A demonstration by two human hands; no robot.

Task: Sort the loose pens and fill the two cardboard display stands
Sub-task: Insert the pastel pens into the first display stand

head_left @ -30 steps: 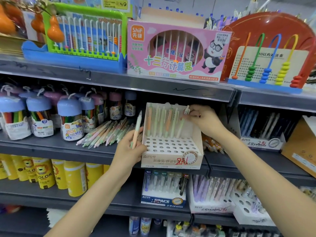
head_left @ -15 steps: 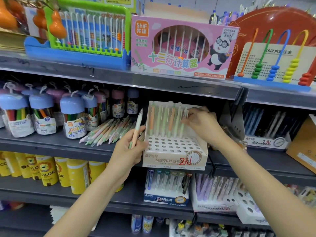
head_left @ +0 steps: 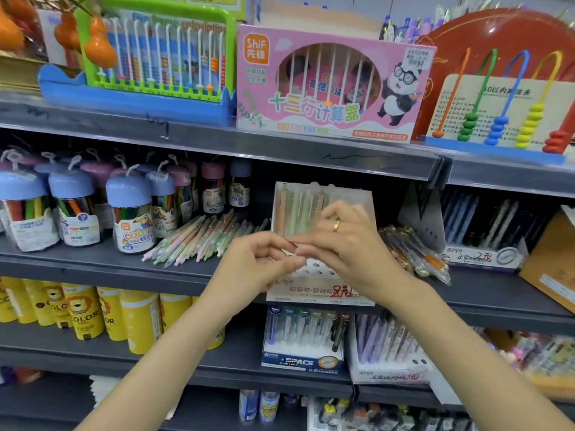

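A white cardboard display stand with a holed base sits on the middle shelf; several pastel pens stand in its back row at the left. Loose pastel pens lie in a heap on the shelf to its left. My left hand and my right hand meet fingertip to fingertip in front of the stand. Both pinch one pale pen, of which only a sliver shows between the fingers. A second stand with dark pens sits further right.
Blue- and pink-capped crayon jars crowd the shelf's left part. Wrapped pens lie right of the stand, next to a brown box. The upper shelf's edge overhangs closely. More pen stands fill the shelf below.
My right hand has left the stand's back row and come down to my left hand. The pen my left hand held upright now lies hidden between both hands.
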